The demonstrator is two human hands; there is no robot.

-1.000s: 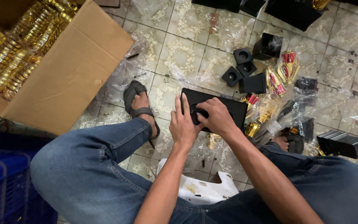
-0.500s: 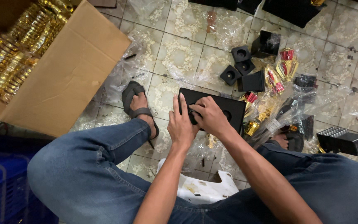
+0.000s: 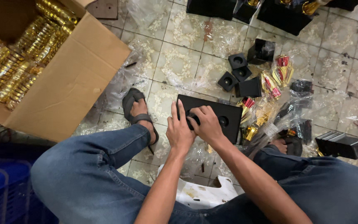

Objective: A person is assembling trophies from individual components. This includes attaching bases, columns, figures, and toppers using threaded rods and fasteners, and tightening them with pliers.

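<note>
The person sits low over a tiled floor [image 3: 179,54] with a flat black base plate [image 3: 228,116] lying between the feet, just ahead of the knees. The left hand [image 3: 179,130] rests on the near left end of the plate, fingers stretched out and flat, pinning it down without gripping anything. The right hand [image 3: 206,124] is curled tight over a small dark part at the plate's middle, fingers closed round it; what the part is cannot be made out beneath the knuckles. A round hole [image 3: 223,121] shows in the plate just right of that hand. To do this step well, the left palm should press steadily so the plate does not skid on the loose plastic wrap [image 3: 224,39] scattered over the tiles, and the right hand should work the small part squarely down, not at a tilt, so that it seats evenly. Near the plate's far side lie small black blocks with holes [image 3: 237,62] and gold and red trophy pieces in clear bags [image 3: 278,72]; well to the left stands an open cardboard box [image 3: 67,83] full of gold pieces [image 3: 17,62]. A stack of black plates [image 3: 340,145] sits by the right knee, and a sandal [image 3: 135,110] is on the left foot.
</note>
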